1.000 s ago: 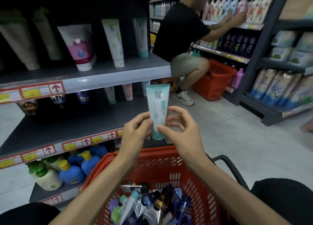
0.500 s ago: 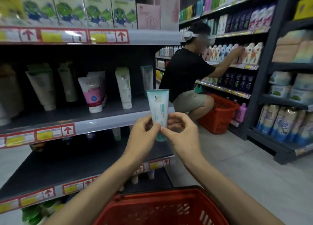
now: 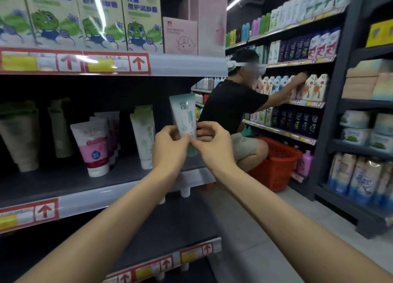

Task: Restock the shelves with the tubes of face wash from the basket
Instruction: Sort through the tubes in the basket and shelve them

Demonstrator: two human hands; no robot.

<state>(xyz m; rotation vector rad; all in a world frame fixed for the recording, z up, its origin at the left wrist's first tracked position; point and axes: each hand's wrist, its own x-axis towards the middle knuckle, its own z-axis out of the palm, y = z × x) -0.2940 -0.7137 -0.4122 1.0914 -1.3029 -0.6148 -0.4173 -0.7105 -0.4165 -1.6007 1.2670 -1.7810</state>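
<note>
My two forearms reach forward from the bottom of the view. My left hand [image 3: 170, 146] and my right hand [image 3: 212, 146] come together in front of me. Both have the fingers curled around the lower part of one tube of face wash [image 3: 184, 114]. Thumb and first finger of each hand pinch it from the two sides, and the fingertips of both hands meet in front of it. The tube is pale teal and white. Its cap end is down, and its flat end is up and leans a little to the left. It is in the air, before the right end of the middle shelf [image 3: 63, 182], and does not rest on it.

On this shelf, just behind my left hand, stands a white and green tube [image 3: 144, 133]. Further left is a pink and white tube [image 3: 95, 148], with more like it behind. On the shelf above stand green cartoon boxes [image 3: 102, 16] and a pink box [image 3: 180, 36].

Further away in the aisle, a person in a black shirt [image 3: 229, 108] squats beside a red basket [image 3: 274, 163]. This person reaches one hand to the bottles on the opposite shelving [image 3: 327, 104].
</note>
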